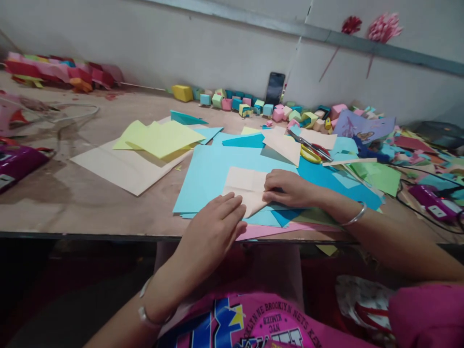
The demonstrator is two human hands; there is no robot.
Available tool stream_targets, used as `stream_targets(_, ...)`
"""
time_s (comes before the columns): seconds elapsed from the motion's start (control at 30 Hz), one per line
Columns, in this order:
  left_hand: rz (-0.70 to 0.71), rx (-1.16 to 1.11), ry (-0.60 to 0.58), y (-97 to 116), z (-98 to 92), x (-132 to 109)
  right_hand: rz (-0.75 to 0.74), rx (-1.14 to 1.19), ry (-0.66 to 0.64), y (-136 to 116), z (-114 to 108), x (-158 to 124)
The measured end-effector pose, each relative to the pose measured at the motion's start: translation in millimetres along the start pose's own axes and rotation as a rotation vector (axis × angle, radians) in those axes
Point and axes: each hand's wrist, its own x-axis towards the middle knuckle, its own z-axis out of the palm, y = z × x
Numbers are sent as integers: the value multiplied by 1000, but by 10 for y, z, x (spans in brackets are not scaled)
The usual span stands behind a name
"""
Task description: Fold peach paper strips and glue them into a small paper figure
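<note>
A small pale peach sheet of paper (246, 181) with a crease across it lies on a stack of light blue paper (206, 174). My left hand (217, 224) rests along its lower left edge, fingers stretched out and fairly flat. At the sheet's right edge my right hand (286, 187) is closed, its curled fingers and thumb gripping the paper; the fingertips are partly hidden. Just behind stands a folded peach piece (284, 147). Scissors with yellow and red handles (310, 151) lie beyond my right hand.
Yellow sheets (163, 137) lie on a cream sheet (126, 169) at left. Folded paper blocks (237, 104) line the wall near a leaning phone (275, 88). Paper scraps (416, 150) pile up at right. Purple power strips (437, 202) and cables are at both sides. Another person's hand (38, 104) shows far left.
</note>
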Motion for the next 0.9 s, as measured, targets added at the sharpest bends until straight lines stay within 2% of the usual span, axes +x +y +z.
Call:
stream_targets(0.13,38,-32,76,14,30,-52,102,-181,17,-77,59,16)
stream_targets(0.33,59,-32,120,11,38,-72,89,-239,61,-84,95,21)
stream_targets(0.77,127,53,115,8,34,-103,140,-246,22,-98,146,99)
stream_targets(0.9,135,61,50,45,0,-33,178,-257,-37,-105,129,124)
